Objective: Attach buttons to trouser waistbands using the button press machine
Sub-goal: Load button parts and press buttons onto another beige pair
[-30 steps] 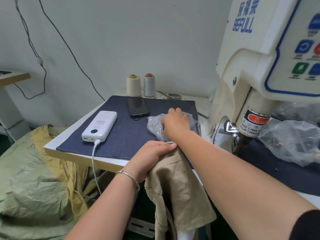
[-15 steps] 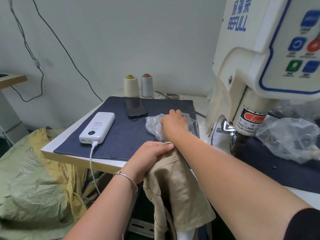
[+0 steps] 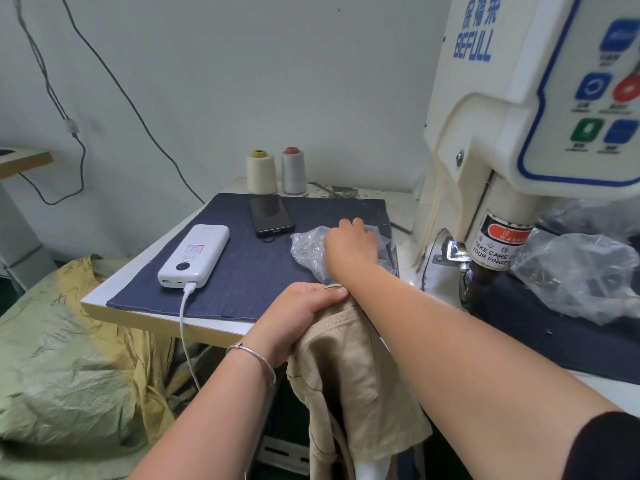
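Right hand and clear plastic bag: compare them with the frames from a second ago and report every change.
Almost nothing changed. The right hand stays in the crumpled clear plastic bag on the dark blue cloth mat, its fingers hidden, so whether it picked anything up cannot be told. The left hand still grips the tan trousers' waistband at the table edge. Only the camera drifted slightly.

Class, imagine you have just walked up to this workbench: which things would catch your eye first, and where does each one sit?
The big cream button press machine towers on the right, its red warning label just above the press point. In the middle, the right hand reaches into a clear plastic bag on the dark blue cloth, while the left hand grips the tan trousers at the table edge. A white power bank lies to the left.
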Motion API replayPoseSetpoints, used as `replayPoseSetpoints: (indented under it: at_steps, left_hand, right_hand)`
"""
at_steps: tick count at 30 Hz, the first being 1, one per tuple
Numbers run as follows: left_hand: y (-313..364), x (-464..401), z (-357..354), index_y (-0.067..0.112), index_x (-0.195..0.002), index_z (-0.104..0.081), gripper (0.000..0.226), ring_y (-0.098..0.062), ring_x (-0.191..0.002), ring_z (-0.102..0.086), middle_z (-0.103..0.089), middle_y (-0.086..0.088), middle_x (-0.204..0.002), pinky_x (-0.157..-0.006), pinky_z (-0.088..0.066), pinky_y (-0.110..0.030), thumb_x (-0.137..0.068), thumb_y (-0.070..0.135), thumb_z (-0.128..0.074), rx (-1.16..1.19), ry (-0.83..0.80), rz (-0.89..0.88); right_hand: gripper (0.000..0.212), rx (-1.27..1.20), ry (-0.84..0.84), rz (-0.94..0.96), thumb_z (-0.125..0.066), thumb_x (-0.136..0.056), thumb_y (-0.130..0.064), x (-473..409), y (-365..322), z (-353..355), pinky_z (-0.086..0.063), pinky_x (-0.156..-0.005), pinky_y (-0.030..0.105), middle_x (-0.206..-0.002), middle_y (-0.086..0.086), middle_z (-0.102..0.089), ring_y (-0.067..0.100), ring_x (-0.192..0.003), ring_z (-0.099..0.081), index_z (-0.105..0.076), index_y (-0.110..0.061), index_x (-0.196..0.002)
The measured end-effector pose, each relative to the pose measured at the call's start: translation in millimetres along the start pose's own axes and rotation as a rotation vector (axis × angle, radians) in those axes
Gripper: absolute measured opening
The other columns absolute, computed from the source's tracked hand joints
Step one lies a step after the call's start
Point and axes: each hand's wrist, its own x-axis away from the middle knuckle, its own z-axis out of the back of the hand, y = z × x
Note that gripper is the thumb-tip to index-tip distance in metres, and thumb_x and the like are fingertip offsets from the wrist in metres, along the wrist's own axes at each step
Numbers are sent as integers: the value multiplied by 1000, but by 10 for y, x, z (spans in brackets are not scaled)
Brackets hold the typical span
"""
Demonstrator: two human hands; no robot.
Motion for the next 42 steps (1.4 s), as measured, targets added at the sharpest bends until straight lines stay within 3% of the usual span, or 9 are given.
replayPoseSetpoints:
  at_steps: [6, 10, 13, 17, 23, 30, 37, 42]
  left_hand:
    - [28, 30, -11, -10, -104, -69, 56, -31, -90, -63, -67, -33, -112, -103, -47, -54, -75, 39, -74, 3, -20, -2]
    - [10, 15, 4, -7, -101, -71, 52, -31, -91, -64, -68, -32, -111, -103, -47, -52, -75, 37, -74, 17, -28, 4]
    - [-4, 6, 18, -6, -98, -72, 41, -30, -90, -65, -68, -31, -111, -95, -51, -45, -85, 33, -73, 14, -35, -2]
    - [14, 17, 8, -6, -102, -71, 54, -30, -91, -65, -69, -30, -111, -102, -48, -51, -75, 39, -73, 3, -35, 5]
    - [5, 4, 11, -6, -105, -71, 56, -31, -92, -66, -69, -29, -112, -101, -49, -50, -73, 40, -74, 5, -41, 9]
    - [-12, -3, 20, -3, -101, -73, 52, -32, -93, -67, -71, -27, -109, -101, -50, -49, -73, 40, -74, 5, -37, 6]
    - [-18, -14, 20, -1, -92, -75, 44, -27, -87, -67, -72, -26, -105, -87, -52, -37, -75, 39, -74, 19, -34, 6]
    - [-16, -17, 22, 8, -88, -79, 22, -26, -86, -68, -73, -24, -104, -88, -52, -37, -89, 29, -72, 28, -33, 9]
  right_hand:
    - [35, 35, -11, -36, -53, -90, -17, -10, 4, 0, -37, -85, 35, -128, 7, -50, 27, -123, -39, -57, -14, -125]
    - [37, 46, -20, -39, -53, -90, -18, -16, 3, -5, -37, -86, 35, -129, 8, -49, 27, -123, -39, -56, -14, -126]
    - [38, 33, -16, -24, -55, -90, -19, -19, 0, -2, -38, -88, 35, -129, 8, -49, 27, -123, -39, -55, -14, -128]
    - [35, 23, 6, -24, -53, -90, -17, -8, 4, 8, -38, -86, 35, -127, 8, -51, 27, -122, -40, -56, -13, -125]
    - [33, 27, 11, -40, -55, -90, -17, -4, 8, 7, -35, -83, 34, -126, 7, -52, 26, -122, -40, -58, -14, -123]
    - [34, 27, -22, -13, -50, -91, -18, 4, 9, -28, -37, -91, 36, -130, 8, -49, 27, -124, -38, -57, -15, -124]
    - [31, 16, -7, 14, -50, -92, -18, -2, 5, -22, -38, -89, 35, -129, 8, -49, 27, -123, -38, -60, -16, -122]
    - [34, 36, -31, -19, -49, -91, -18, -9, 10, -27, -38, -90, 36, -130, 9, -48, 27, -125, -37, -58, -15, -124]
